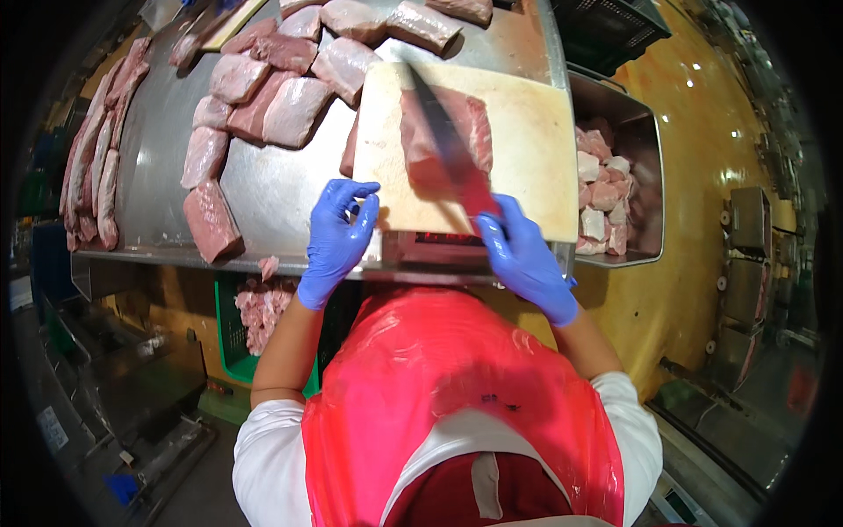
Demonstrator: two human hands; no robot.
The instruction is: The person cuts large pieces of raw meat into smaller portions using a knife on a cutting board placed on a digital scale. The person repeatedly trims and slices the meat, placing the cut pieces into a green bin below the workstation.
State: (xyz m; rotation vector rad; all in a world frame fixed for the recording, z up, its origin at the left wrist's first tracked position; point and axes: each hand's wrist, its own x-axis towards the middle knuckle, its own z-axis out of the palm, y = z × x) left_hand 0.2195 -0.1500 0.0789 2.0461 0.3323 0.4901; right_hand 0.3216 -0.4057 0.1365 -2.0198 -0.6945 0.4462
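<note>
My right hand (531,263), in a blue glove, is wrapped round the red handle of a knife (442,127). Its long blade, blurred by motion, points away from me and passes over a piece of meat (417,132) on the pale cutting board (536,158). Whether the blade touches the meat, I cannot tell. Also gloved in blue, my left hand (338,237) hovers by the board's near left corner. Its fingers are loosely bent, with a gap to the thumb, and nothing shows in them.
Several large meat pieces (299,110) lie across the steel table (158,167), with long strips (92,158) at its left edge. Right of the board is a metal bin (645,193) of meat chunks. A green crate (230,334) with trimmings stands below the near edge.
</note>
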